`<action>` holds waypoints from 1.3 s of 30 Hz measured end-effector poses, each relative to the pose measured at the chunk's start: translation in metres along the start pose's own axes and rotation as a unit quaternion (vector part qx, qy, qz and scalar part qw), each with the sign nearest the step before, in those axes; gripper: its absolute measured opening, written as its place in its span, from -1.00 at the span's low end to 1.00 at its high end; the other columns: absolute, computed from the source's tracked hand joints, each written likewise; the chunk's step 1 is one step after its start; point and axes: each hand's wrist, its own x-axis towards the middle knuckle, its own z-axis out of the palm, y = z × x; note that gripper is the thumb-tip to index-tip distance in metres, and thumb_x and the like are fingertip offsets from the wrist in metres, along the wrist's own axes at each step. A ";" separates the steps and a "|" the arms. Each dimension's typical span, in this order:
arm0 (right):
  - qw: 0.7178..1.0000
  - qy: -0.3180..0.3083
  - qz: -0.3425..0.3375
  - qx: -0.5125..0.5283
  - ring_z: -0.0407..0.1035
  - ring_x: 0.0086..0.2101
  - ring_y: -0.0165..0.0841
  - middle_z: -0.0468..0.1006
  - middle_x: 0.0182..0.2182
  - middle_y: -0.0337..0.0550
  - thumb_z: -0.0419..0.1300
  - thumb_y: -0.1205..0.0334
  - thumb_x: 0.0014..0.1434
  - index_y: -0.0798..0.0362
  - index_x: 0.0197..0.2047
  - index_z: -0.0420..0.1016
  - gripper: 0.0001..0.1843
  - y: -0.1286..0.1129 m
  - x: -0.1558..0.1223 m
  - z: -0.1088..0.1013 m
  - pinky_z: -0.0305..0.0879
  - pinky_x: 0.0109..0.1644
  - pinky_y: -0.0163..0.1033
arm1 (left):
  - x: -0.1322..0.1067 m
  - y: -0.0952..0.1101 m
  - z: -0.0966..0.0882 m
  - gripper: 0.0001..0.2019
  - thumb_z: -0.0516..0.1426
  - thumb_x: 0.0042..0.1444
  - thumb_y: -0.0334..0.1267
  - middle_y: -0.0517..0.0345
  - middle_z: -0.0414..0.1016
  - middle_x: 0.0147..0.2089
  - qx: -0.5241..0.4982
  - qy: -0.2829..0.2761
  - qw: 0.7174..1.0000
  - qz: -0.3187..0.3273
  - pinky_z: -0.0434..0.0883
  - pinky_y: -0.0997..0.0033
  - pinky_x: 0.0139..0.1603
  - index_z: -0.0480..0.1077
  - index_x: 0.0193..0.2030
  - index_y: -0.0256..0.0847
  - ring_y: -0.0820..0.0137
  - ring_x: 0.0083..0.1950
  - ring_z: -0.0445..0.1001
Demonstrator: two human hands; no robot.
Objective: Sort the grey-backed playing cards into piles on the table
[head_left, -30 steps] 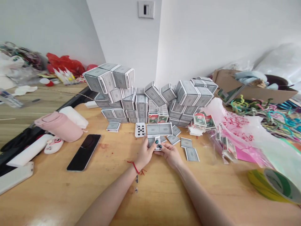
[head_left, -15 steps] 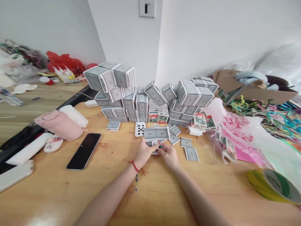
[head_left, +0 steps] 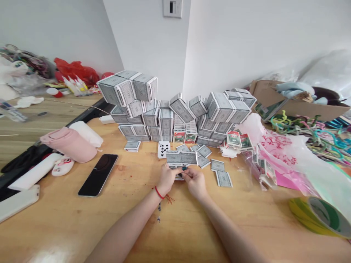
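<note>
My left hand (head_left: 166, 179) and my right hand (head_left: 195, 181) meet at the table's middle, both pinched on a wide grey-patterned card pack (head_left: 181, 158) lifted slightly off the wooden table (head_left: 192, 226). A small card box (head_left: 179, 176) lies half hidden under my fingers. A face-up spade card (head_left: 163, 149) lies just beyond my left hand. Loose face-down cards (head_left: 224, 179) lie to the right of my right hand. A red string circles my left wrist.
A tall heap of grey card boxes (head_left: 175, 109) stands behind my hands. A black phone (head_left: 98, 174) and pink pouch (head_left: 70, 144) lie at left. Pink plastic bags (head_left: 276, 149), a cardboard box (head_left: 290, 104) and a tape roll (head_left: 323, 215) sit at right.
The wide grey pack has come from lying flat beyond my fingers toward me and now is held up in both hands. My hands drew slightly closer together.
</note>
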 end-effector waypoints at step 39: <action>0.987 -0.025 0.028 -0.153 0.32 -0.66 -0.41 0.43 -0.75 -0.22 0.20 0.40 -0.26 0.07 -0.63 0.39 -0.94 -0.017 0.107 0.034 0.13 -0.60 -0.40 | 0.019 0.020 -0.041 -0.76 0.09 -0.05 -0.19 0.09 0.50 -0.51 -0.210 0.047 0.966 -0.143 0.31 0.47 -0.58 0.37 -0.27 -0.32 0.43 -0.62 0.41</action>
